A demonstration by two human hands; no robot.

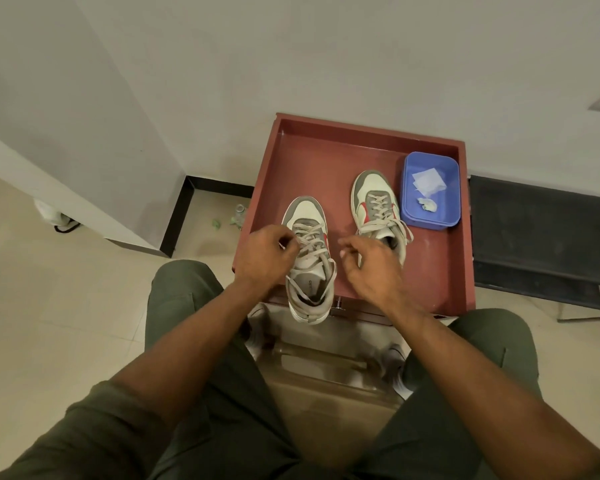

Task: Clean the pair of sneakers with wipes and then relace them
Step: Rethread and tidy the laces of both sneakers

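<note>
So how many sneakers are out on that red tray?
2. The near sneaker sits at the red tray's front edge, between the left hand and right hand. The far sneaker stands beside the blue tub. None seem hidden.

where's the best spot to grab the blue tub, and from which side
Grip the blue tub by its near rim, coming in from the front. Its far and right sides sit close to the red tray's walls, and the right sneaker crowds its left.

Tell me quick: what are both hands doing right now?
Left hand: pinches a lace of the near sneaker.
Right hand: fingers curled, seems to pinch a lace end; cannot be told.
</note>
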